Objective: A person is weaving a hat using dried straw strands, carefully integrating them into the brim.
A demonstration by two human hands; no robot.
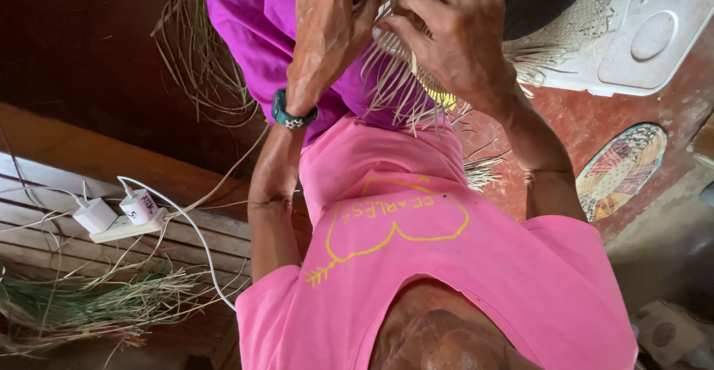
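While both hands sit close together at the woven straw piece (393, 80), the work looks to be mid-plait: the edge is being built up, and many loose strands hang free below it. The piece is held up in front of the pink shirt (446, 266), over a purple cloth (253, 20) on the lap.

The left hand (327, 28), with a dark wristwatch (291, 115), has its fingers curled narrow onto the piece's near edge. The right hand (446, 35) has its fingers pinched on strands at the same edge. As I judge it, the next move calls for picking out one free strand and passing it across its neighbours while the other hand keeps the weave tight.

To the right of the piece lie more woven straw (587, 20), a white plastic lid (647, 35), and lower down a round patchwork mat (621, 169). Far to its lower left are a power strip with white chargers (123, 217), a white cable (201, 243) and a bundle of raw straw (82, 303). Nothing blocks the hands; only the dangling strands could tangle.
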